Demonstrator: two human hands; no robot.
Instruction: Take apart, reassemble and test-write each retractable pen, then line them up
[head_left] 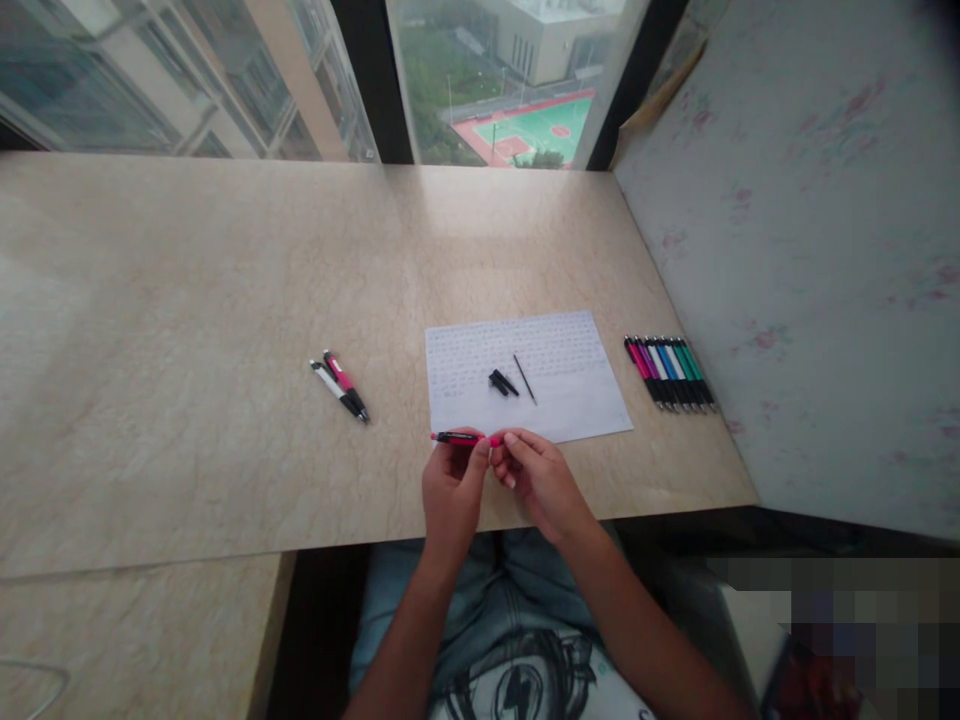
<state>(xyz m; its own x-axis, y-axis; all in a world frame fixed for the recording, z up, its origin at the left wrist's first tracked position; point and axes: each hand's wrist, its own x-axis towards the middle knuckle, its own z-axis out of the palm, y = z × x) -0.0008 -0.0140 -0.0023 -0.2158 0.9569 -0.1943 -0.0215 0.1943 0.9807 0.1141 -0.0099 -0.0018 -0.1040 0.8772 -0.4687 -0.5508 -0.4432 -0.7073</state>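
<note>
My left hand (452, 487) pinches a red and black pen barrel (459, 437) held level just above the table's near edge. My right hand (534, 478) meets it at the barrel's right end, fingers closed in a pinch on that end. Just beyond the hands lies a white sheet of paper (570, 395) covered with handwriting. On the sheet rest a small black pen part (502, 383) and a thin dark refill (525, 379).
Two pens, one red and one white (341, 386), lie left of the sheet. A row of several coloured pens (670, 372) lies to the right, close to a pale floral wall panel (810, 260). The beige table (187, 330) runs to windows behind.
</note>
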